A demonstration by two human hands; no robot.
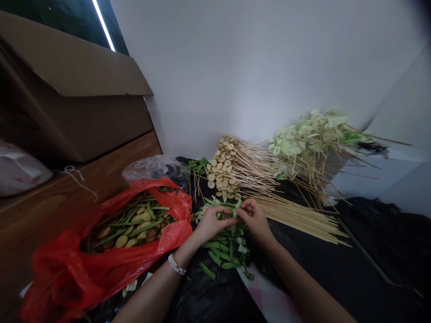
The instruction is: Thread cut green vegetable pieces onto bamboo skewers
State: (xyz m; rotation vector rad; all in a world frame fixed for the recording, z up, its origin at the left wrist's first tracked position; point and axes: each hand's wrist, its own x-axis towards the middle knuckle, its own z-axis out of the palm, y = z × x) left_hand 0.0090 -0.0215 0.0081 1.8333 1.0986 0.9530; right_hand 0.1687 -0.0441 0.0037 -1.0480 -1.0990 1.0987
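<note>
My left hand (212,224), with a white beaded bracelet on its wrist, and my right hand (257,220) meet above a pile of cut green beans (224,251). Between the fingertips of both hands is a piece of green bean (237,208), pinched from either side. Whether a skewer runs through it I cannot make out. Just beyond the hands lie skewers of round yellowish slices (224,166), stacked with their sticks pointing right. Bare wooden skewers (299,220) lie in a bundle to the right of my right hand.
On the left, a red plastic bag (168,244) holds more slices and long green stalks. Skewered cabbage leaves (313,134) are heaped at the back right, against the wall (269,67). A clear plastic bag (153,168) and a cardboard box (97,121) stand at the left.
</note>
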